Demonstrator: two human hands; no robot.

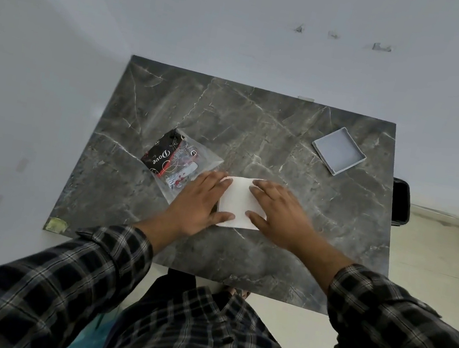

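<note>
A white folded paper napkin (238, 202) lies flat on the dark marble table (261, 124), near its front middle. My left hand (200, 202) lies flat with straight fingers pressing on the napkin's left edge. My right hand (279, 214) lies flat on its right side, fingers stretched over the paper and thumb at the lower edge. Both hands cover part of the napkin.
A clear plastic packet with a black and red printed card (177, 159) lies just left of the napkin, partly under my left hand. A shallow grey square tray (339, 150) sits at the table's back right. A black bin (400, 201) stands beside the right edge.
</note>
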